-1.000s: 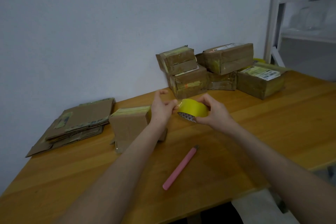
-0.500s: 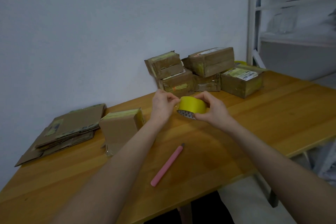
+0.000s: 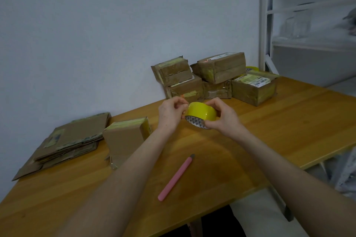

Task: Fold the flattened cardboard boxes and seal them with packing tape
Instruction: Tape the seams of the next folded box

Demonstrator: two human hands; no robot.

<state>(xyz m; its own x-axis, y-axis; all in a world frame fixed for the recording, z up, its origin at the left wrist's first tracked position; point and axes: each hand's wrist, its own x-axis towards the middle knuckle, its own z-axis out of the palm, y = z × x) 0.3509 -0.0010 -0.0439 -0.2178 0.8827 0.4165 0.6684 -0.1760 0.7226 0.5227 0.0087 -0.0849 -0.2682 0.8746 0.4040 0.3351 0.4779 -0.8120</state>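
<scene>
A yellow roll of packing tape [image 3: 201, 114] is held above the wooden table [image 3: 279, 127]. My right hand [image 3: 221, 116] grips the roll from its right side, thumb underneath. My left hand [image 3: 170, 112] pinches at the roll's left edge, where the tape end seems to be. A folded cardboard box [image 3: 125, 136] with yellow tape along its top stands upright on the table, left of my left forearm. A stack of flattened boxes [image 3: 71, 140] lies at the far left.
Several sealed boxes [image 3: 217, 81] are piled against the wall at the back. A pink utility knife [image 3: 176, 178] lies on the table between my forearms. A white metal shelf frame [image 3: 266, 25] stands at the right beyond the table.
The view has shifted, so everything sits further left in frame. Both hands stay on the tape roll, the left fingers still working at its edge.
</scene>
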